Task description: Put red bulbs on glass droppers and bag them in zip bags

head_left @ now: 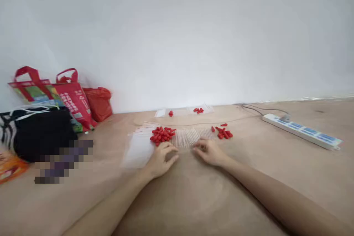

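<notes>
Thin pale sticks (190, 137) lie side by side in a row at the middle of the table. At the row's left end is a pile of small red pieces (162, 135), partly over clear plastic bags (137, 150). A smaller red group (224, 133) lies by the right end. My left hand (163, 159) rests just below the left pile, thumb and fingers apart, with nothing in it. My right hand (208, 151) is at the near edge of the sticks, fingers curled; whether it holds anything is too small to tell.
Along the wall lie small clear bags (181, 111) with a few red pieces. A white power strip (302, 131) with a cable is at the right. Red bags (74, 99) and a black bag (44, 132) stand at the left.
</notes>
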Demonstrator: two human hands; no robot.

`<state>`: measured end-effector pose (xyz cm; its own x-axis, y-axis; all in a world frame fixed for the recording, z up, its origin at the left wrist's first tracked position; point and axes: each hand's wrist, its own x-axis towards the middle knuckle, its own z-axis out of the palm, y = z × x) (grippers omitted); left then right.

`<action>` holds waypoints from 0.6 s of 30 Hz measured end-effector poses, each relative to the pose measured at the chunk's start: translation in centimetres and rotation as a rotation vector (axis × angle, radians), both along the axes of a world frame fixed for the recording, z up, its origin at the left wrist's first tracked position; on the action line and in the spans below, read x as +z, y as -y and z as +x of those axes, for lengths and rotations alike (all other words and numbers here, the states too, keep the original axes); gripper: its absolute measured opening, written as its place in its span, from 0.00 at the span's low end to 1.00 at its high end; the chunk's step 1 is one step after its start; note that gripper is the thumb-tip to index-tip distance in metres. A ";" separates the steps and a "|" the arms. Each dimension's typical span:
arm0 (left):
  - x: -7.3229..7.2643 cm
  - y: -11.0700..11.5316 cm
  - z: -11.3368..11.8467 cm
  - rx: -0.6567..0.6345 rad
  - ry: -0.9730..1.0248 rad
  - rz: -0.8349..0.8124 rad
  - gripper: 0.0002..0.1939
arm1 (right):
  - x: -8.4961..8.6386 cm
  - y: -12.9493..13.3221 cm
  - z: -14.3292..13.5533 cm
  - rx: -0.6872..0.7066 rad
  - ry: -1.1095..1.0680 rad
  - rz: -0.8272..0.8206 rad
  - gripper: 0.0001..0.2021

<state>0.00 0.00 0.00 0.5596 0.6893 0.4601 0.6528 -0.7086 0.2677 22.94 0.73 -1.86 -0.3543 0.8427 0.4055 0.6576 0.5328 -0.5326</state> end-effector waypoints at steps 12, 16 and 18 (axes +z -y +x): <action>1.9 -6.4 -2.1 0.490 -0.040 0.016 0.09 | 2.4 -6.4 -0.9 -0.597 0.212 -0.350 0.13; 1.4 -6.2 -1.9 0.461 -0.015 0.021 0.09 | 2.5 -6.4 -1.1 -0.597 0.232 -0.388 0.13; 1.4 -6.3 -1.9 0.447 0.014 0.033 0.08 | 2.7 -6.3 -1.2 -0.598 0.242 -0.400 0.13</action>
